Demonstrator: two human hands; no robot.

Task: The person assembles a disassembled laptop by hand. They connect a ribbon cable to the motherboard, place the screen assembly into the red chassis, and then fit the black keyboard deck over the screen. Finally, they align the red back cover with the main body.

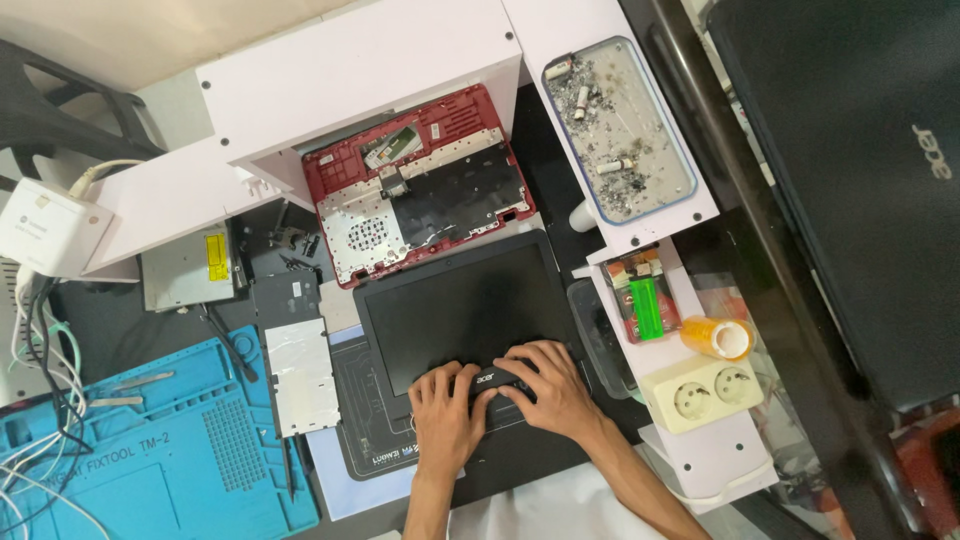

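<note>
A black laptop screen panel [460, 310] lies flat in front of me on a dark work mat [365, 400]. My left hand [445, 415] and my right hand [545, 385] both press on the panel's lower bezel, fingers curled over its near edge. Beyond the panel sits a red laptop base shell [420, 185] with its inside facing up, partly tucked under a white shelf [360, 70].
A blue repair mat [150, 450] with tools lies at left, beside a silver metal plate [298, 365] and a drive [185, 268]. At right are a tray of screws [620, 130], a green lighter [645, 305], an orange tape roll [718, 337], a power socket [705, 392] and a black laptop lid [860, 170].
</note>
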